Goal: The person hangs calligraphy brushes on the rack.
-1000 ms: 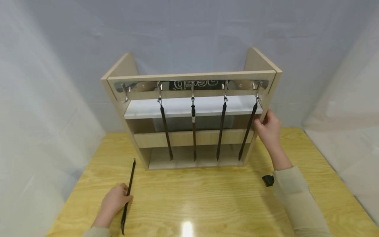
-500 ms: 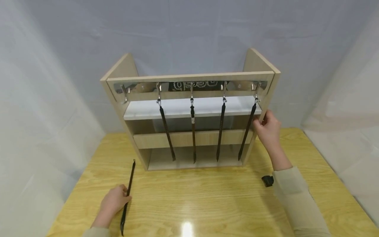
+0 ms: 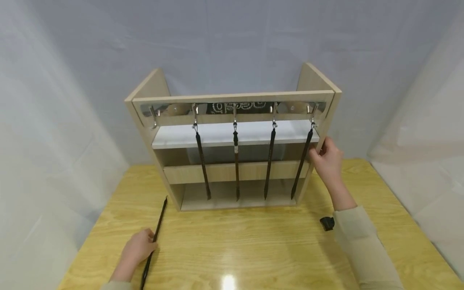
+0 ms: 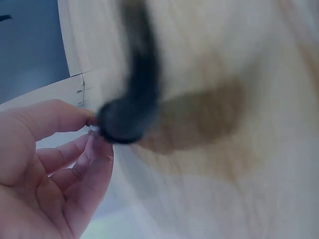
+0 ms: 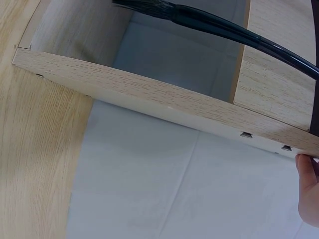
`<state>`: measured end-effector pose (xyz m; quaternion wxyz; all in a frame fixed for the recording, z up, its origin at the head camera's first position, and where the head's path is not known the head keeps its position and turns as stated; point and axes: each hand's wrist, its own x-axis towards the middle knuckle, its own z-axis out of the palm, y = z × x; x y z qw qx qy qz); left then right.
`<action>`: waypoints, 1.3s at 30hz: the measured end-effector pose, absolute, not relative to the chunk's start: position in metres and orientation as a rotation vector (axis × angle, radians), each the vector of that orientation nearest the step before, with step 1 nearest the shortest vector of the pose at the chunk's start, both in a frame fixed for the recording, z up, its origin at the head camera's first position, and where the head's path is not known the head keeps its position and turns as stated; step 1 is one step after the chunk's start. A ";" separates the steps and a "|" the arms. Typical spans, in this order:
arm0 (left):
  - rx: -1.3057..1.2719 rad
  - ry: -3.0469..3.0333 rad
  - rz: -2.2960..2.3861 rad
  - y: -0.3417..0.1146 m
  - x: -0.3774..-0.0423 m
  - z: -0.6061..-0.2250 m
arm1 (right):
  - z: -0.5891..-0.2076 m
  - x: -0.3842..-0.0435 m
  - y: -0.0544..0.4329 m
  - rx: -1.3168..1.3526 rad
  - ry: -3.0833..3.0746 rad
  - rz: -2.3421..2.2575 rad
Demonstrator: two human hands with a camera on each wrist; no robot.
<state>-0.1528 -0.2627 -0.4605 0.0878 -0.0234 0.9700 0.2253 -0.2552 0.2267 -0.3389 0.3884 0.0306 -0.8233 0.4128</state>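
My left hand (image 3: 139,247) pinches a dark calligraphy brush (image 3: 160,221) near the middle of its handle, low over the left front of the table. The brush's loop end points towards the shelf, and its lower end runs out of the frame. In the left wrist view a blurred dark end of the brush (image 4: 142,74) looms close to the camera. On the right, my right hand (image 3: 328,161) grips the side panel of a small wooden shelf (image 3: 235,171). Only part of that hand (image 5: 310,194) shows in the right wrist view, at the panel's edge.
A metal hook rail (image 3: 255,108) crosses the shelf's top. Several brushes hang from it, one of them a hanging brush (image 3: 269,165); the leftmost hook (image 3: 154,117) bears none. A small black object (image 3: 327,223) lies beside my right sleeve. White sheets (image 3: 232,44) surround the table (image 3: 253,249).
The brush in my left hand has turned slightly, its lower end swinging left. The hanging brushes sway a little. My right hand keeps its grip on the shelf.
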 end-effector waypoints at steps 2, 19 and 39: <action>-0.074 2.902 0.713 -0.263 -0.152 -0.459 | -0.339 -0.255 0.226 0.080 -2.088 1.046; -0.109 3.130 1.047 -0.252 -0.144 -0.422 | -0.336 -0.257 0.225 0.059 -2.108 1.104; -0.143 3.361 1.526 -0.216 -0.137 -0.389 | -0.340 -0.255 0.224 0.086 -2.075 1.130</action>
